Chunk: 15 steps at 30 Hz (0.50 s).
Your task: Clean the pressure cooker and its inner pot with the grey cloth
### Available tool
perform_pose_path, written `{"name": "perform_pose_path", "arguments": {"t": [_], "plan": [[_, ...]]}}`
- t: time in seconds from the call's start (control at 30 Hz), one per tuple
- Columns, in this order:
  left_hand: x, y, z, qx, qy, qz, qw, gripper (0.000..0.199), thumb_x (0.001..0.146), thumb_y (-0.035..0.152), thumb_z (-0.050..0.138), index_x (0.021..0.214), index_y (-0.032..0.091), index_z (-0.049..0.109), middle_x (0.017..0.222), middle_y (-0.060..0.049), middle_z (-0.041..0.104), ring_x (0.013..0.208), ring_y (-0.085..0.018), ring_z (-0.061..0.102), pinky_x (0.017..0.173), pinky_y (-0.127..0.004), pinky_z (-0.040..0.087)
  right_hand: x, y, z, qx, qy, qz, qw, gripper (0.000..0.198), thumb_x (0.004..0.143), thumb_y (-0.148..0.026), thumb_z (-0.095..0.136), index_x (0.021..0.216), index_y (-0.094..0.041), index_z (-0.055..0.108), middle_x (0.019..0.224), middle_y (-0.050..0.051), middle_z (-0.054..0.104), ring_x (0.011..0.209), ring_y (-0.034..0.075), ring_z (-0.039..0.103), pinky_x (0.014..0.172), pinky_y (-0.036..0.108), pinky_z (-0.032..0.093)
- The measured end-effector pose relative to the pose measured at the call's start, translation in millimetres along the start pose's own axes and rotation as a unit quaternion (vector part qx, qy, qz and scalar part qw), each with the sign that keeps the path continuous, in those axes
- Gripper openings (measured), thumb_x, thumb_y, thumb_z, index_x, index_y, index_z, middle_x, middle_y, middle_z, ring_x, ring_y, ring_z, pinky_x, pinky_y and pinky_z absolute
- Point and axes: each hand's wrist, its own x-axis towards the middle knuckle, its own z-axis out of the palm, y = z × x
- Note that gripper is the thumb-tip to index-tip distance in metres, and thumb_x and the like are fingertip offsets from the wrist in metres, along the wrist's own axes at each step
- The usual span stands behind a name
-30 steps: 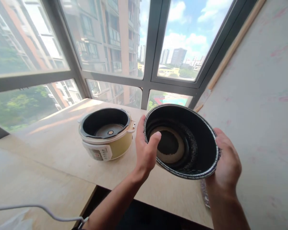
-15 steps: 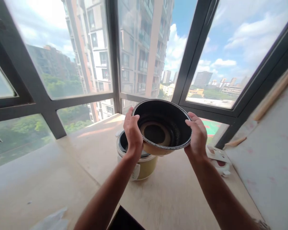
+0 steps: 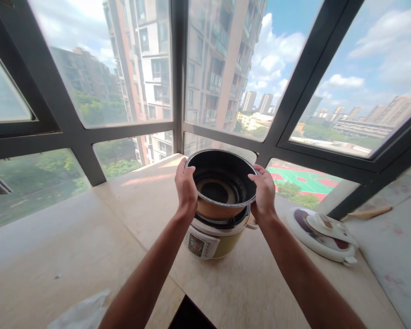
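Between my two hands is the inner pot (image 3: 221,211), dark inside with a tan outer wall, tilted a little toward me. My left hand (image 3: 187,187) grips its left rim, thumb over the edge. On the opposite rim my right hand (image 3: 263,191) is closed the same way. Directly beneath the pot stands the rice cooker body (image 3: 228,242), pale green and white with a control panel on its front. The pot's lower part overlaps the cooker's dark opening; whether they touch I cannot tell.
A round white lid (image 3: 324,235) with a brown centre lies at the right, near the wall (image 3: 390,269). Crumpled clear plastic (image 3: 80,313) rests at the lower left. A black corner (image 3: 190,315) shows at the bottom. Dark-framed windows (image 3: 180,91) enclose the back of the ledge.
Both hands have carried the pot left relative to the cooker, so it is now over the cooker's opening. My view has turned right, showing the whole lid and the control panel.
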Motion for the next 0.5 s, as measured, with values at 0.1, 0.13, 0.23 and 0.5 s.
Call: {"name": "perform_pose_path", "arguments": {"t": [0.1,0.13,0.23,0.5], "plan": [[1.9,-15.2,-4.6,0.017,-0.007,-0.015,1.000,0.052,0.082,0.025,0.053,0.132,0.015,0.061,0.146,-0.007,0.056,0.139,-0.024,0.048,0.118,-0.036,0.035,2.4,12.9,-4.4,-0.030,0.009,-0.001,1.000,0.046,0.064,-0.029,0.067,0.109,-0.021,0.060,0.095,0.001,0.065,0.083,0.018,0.061,0.073,0.030,0.049],[2.3,-20.1,-6.0,0.021,-0.009,-0.019,1.000,0.052,0.082,0.025,0.053,0.132,0.015,0.060,0.146,-0.008,0.056,0.139,-0.024,0.047,0.118,-0.036,0.035,3.2,17.2,-6.2,-0.040,0.008,-0.002,0.999,0.045,0.064,-0.029,0.066,0.109,-0.021,0.059,0.095,0.001,0.065,0.083,0.018,0.061,0.073,0.030,0.049],[4.3,-34.2,-9.7,0.032,-0.019,-0.027,0.999,0.053,0.082,0.025,0.053,0.133,0.015,0.059,0.146,-0.008,0.056,0.138,-0.025,0.049,0.118,-0.036,0.035,5.6,30.3,-12.4,-0.074,-0.002,-0.009,0.997,0.044,0.066,-0.030,0.065,0.109,-0.021,0.059,0.097,0.001,0.064,0.086,0.019,0.061,0.074,0.032,0.050],[8.2,-54.9,-24.3,0.188,-0.077,-0.038,0.978,0.054,0.081,0.029,0.055,0.134,0.014,0.057,0.141,-0.012,0.059,0.134,-0.029,0.051,0.115,-0.040,0.037,11.1,55.0,-29.3,-0.206,-0.020,-0.002,0.978,0.049,0.068,-0.035,0.064,0.115,-0.020,0.058,0.114,0.007,0.064,0.105,0.026,0.060,0.094,0.042,0.049]]}}
